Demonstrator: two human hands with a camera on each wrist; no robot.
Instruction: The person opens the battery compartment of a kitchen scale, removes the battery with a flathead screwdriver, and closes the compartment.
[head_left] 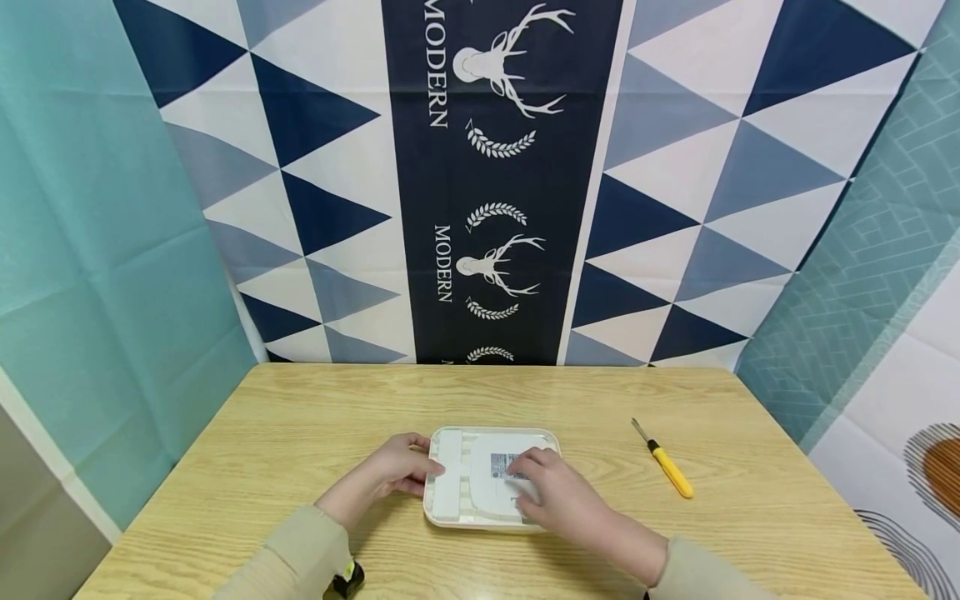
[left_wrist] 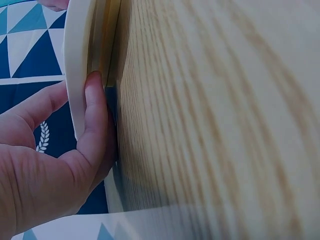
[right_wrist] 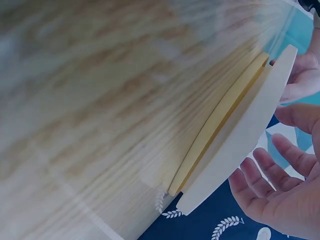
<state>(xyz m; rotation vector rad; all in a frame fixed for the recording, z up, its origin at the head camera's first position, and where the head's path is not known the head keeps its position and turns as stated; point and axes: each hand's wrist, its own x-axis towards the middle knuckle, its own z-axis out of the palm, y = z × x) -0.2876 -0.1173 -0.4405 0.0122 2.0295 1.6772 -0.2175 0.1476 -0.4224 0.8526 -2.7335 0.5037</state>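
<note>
A flat white plastic device (head_left: 450, 479) with rounded corners lies in the middle of the wooden table, its panelled face with a grey printed label turned up. At its left edge my left hand (head_left: 405, 467) grips the rim, the thumb on the upper face and the other fingers at the side. The left wrist view shows that hand (left_wrist: 65, 145) pinching the device's edge (left_wrist: 76, 65). Over the label and right part is my right hand (head_left: 558, 492), fingers spread and lightly bent. From the right wrist, the fingers (right_wrist: 270, 172) appear close over the device's face (right_wrist: 240, 135).
A screwdriver (head_left: 667, 467) with a yellow handle lies on the table to the right, its tip pointing away. A small black and yellow item (head_left: 348, 578) shows partly beside the left sleeve. Patterned cloth (head_left: 495, 183) hangs behind the table's (head_left: 337, 392) far edge.
</note>
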